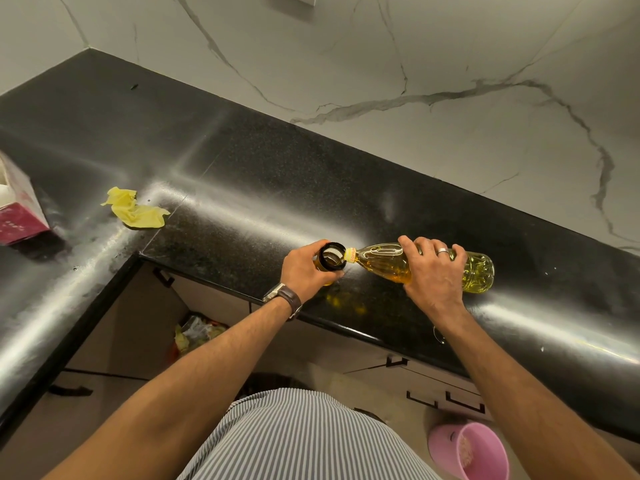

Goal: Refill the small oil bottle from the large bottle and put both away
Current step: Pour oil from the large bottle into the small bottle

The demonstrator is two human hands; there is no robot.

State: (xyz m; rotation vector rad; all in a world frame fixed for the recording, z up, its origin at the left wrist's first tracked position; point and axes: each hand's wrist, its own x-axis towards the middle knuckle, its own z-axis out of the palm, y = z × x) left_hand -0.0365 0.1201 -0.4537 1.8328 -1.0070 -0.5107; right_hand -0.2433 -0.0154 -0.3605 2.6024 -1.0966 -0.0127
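The small oil bottle (331,258) stands upright on the black counter (242,188), its dark round mouth uncovered. My left hand (304,271) grips it around the body. My right hand (434,271) grips the large clear bottle (481,271) of yellow oil, which lies tipped nearly level. The large bottle's neck, with a yellow and red band, rests at the rim of the small bottle's mouth. Oil fills the neck end of the large bottle.
A crumpled yellow cloth (136,213) lies on the counter to the left, with a pink and white box (19,206) beyond it. Below the counter edge are cabinet doors with black handles (398,362), a bag of rubbish (197,334) and a pink bucket (467,448).
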